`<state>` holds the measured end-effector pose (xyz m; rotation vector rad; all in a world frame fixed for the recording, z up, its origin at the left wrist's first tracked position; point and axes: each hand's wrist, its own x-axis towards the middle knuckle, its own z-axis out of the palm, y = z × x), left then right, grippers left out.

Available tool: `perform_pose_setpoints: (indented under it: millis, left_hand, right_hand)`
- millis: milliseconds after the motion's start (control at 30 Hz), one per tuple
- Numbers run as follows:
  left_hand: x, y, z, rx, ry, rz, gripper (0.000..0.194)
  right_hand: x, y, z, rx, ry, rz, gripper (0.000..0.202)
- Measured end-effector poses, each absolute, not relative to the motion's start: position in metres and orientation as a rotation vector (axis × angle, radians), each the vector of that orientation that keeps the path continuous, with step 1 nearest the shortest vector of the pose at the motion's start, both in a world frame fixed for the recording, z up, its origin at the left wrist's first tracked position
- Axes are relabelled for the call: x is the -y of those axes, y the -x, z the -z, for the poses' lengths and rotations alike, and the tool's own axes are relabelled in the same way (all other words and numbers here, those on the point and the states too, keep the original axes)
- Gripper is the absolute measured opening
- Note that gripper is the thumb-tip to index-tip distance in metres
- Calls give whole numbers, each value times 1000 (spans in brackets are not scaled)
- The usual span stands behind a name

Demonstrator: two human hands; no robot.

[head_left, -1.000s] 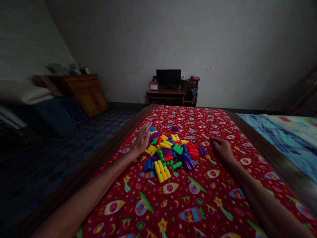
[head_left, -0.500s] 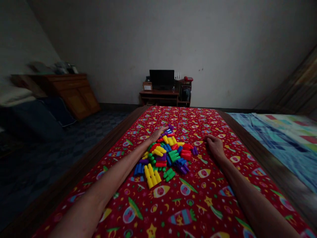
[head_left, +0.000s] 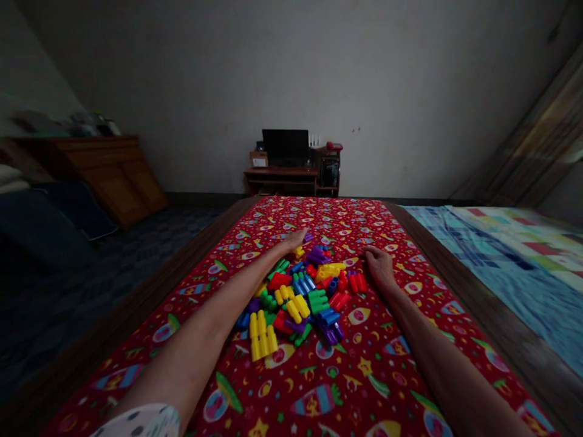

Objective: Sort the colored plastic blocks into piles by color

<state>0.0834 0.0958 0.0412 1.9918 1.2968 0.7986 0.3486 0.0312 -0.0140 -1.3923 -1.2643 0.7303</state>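
Bulky plastic building blocks in yellow, red, green, blue and purple lie in a loose pile on the red patterned cloth point(head_left: 314, 370). At the far left of the pile, my left hand point(head_left: 295, 241) reaches out with fingers stretched, beside a purple block point(head_left: 308, 237) and a yellow block point(head_left: 299, 252); its fingers are partly hidden. My right hand point(head_left: 380, 266) rests on the cloth right of the pile, fingers loosely bent and nothing in them. Closest to it are red blocks point(head_left: 357, 282). A yellow block point(head_left: 262, 337) lies at the near left edge.
Dark wood edges point(head_left: 200, 240) border the cloth. To the right is a bed with a blue checked sheet point(head_left: 437, 243). Against the far wall stands a desk point(head_left: 280, 174) with a monitor point(head_left: 286, 145). A wooden cabinet point(head_left: 113, 182) is at the left.
The pile has shifted and spread, with several blocks turned over or moved. My left hand has stayed at its far left side; my right hand is little changed. The view has turned slightly right.
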Motion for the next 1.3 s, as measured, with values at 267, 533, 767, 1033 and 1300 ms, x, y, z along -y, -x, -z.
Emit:
perform_pose_setpoints:
  millis: [267, 533, 767, 1033, 1300]
  left_hand:
    - [-28, -123, -55, -779, -2195, -437, 55]
    - [59, 13, -48, -1530, -2304, -797, 73]
    - [106, 15, 15, -1678, -2098, -959, 66]
    - [69, -86, -17, -1464, -2300, -1063, 58]
    - [34, -93, -56, -1319, -2477, -1109, 48]
  right_hand:
    - [-27, -347, 10, 1241, 1378, -768, 42]
    - [-18, -344, 3, 1435, 1205, -853, 54]
    - [1, -320, -47, 1928, 1386, -302, 49]
    - [59, -296, -88, 2456, 1725, 38, 48]
    - [49, -306, -84, 2460, 1699, -49, 25]
